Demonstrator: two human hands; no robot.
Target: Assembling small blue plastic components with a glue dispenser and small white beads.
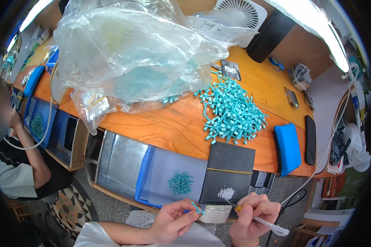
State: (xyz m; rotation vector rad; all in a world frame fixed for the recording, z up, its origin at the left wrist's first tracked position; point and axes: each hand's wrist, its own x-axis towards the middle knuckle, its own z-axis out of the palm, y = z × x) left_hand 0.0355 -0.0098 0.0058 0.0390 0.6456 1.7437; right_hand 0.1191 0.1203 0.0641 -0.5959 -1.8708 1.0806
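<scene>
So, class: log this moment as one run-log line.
left hand: holds teal plastic piece | right hand: holds tweezers | white bits on black pad

Bottom centre of frame: left hand (173, 218) pinches a small teal plastic tube piece (197, 208) between thumb and fingers. Right hand (251, 216) grips a thin tool with an orange collar and clear plastic handle (264, 222), tip pointing at the teal piece. Just above the hands: black flat board (228, 173) with a small heap of white beads (226, 192), and left of it a blue plastic tray (160, 175) holding a cluster of teal pieces (180, 183). Mid-frame on the orange wooden workbench (173, 127): large loose pile of teal plastic parts (231, 111). Upper left: big crumpled clear plastic bag (136, 49). Right: blue cushion pad (288, 148). Left edge: another person's arm (31, 152).
</scene>
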